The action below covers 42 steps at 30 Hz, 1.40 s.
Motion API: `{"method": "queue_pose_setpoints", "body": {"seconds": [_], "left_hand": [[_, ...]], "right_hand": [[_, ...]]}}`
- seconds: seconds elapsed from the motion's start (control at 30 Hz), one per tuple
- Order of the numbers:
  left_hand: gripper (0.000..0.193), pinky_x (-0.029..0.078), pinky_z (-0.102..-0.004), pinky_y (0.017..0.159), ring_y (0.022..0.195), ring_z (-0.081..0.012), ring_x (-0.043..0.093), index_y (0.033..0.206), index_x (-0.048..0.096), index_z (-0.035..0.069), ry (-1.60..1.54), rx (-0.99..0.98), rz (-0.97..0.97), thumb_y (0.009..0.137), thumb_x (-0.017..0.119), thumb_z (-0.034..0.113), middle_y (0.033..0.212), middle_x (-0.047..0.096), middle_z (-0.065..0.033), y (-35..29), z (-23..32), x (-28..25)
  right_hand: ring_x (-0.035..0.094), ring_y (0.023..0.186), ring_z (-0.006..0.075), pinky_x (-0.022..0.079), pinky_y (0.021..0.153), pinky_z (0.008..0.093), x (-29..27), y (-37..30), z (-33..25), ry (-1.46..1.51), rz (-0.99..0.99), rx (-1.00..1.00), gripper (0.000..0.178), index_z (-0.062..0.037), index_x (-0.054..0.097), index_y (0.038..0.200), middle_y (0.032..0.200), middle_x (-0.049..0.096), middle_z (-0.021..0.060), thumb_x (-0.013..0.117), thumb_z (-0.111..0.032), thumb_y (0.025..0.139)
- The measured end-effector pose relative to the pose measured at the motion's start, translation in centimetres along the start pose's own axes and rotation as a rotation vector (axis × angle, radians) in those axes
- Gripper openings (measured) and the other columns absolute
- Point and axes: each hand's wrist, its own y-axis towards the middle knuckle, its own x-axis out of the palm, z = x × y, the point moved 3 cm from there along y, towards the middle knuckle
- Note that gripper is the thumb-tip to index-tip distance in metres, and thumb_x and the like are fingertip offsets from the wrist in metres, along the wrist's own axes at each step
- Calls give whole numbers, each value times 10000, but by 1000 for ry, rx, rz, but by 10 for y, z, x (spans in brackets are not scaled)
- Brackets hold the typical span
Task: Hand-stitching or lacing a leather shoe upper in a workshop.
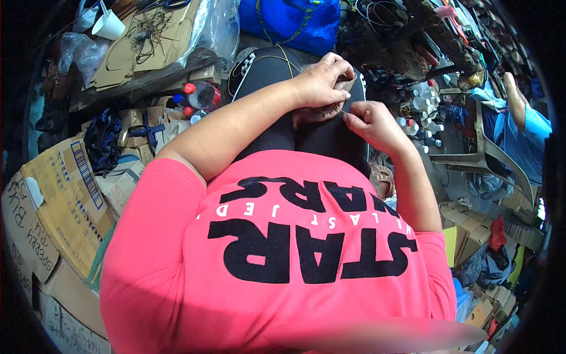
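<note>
A small brown leather-like piece (323,112) with a ridged or stitched edge lies over my lap, between my dark-trousered knees. My left hand (325,81) is closed on its upper part, fingers bent and thumb pressed down, hiding much of it. Just to the right, my right hand (376,125) is closed in a pinch beside the piece's edge. A thin strand seems to run from the pinch toward the piece, too fine to make out. Near my left wrist, a thin yellowish cord (286,58) loops over my left knee.
A blue bag (292,23) stands beyond my knees. Flat cardboard (121,62) with tangled dark strands lies far left, near a white cup (108,25). Cardboard boxes (65,194) are stacked at left. Bottles (420,103) and a chair (489,147) stand at right, near another person's arm (514,97).
</note>
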Motion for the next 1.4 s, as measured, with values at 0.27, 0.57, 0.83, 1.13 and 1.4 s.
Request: {"method": "queue_pose_setpoints", "body": {"seconds": [0.27, 0.57, 0.83, 1.13, 1.4], "left_hand": [[368, 422, -342, 944, 1069, -274, 537, 1057, 640, 47, 7, 23, -205, 747, 715, 229, 1088, 562, -136, 15, 2, -23], [219, 467, -301, 829, 885, -134, 594, 967, 649, 42, -178, -89, -516, 761, 692, 106, 921, 656, -43, 20, 2, -38], [290, 483, -275, 838, 893, -128, 623, 1077, 677, 51, -259, -162, -625, 791, 634, 58, 966, 688, -62, 15, -1, -41], [244, 484, -282, 828, 868, -130, 620, 1033, 683, 55, -370, -142, -643, 792, 645, 68, 924, 682, -40, 23, -2, -35], [311, 468, -288, 808, 879, -123, 581, 1052, 644, 71, -224, -49, -661, 750, 712, 92, 927, 644, -22, 30, -2, -36]], "right_hand": [[483, 645, 39, 388, 551, 214, -5, -40, 4, 305, 200, -60, 106, -13, 631, 863, 711, 547, -3, 637, -118, 872], [614, 741, 241, 470, 670, 318, 4, -9, 2, -122, 368, -116, 176, -64, 692, 978, 805, 598, 125, 627, -101, 818], [634, 766, 293, 493, 703, 353, 2, -5, -9, -212, 370, -56, 181, -71, 701, 959, 826, 624, 157, 631, -129, 802], [641, 746, 252, 492, 686, 322, 7, 2, 5, -132, 396, -142, 194, -85, 704, 963, 821, 639, 139, 688, -93, 770], [501, 825, 87, 413, 742, 224, -8, 24, 43, 346, 80, -106, 178, -63, 704, 1002, 887, 507, -11, 660, -39, 831]]}}
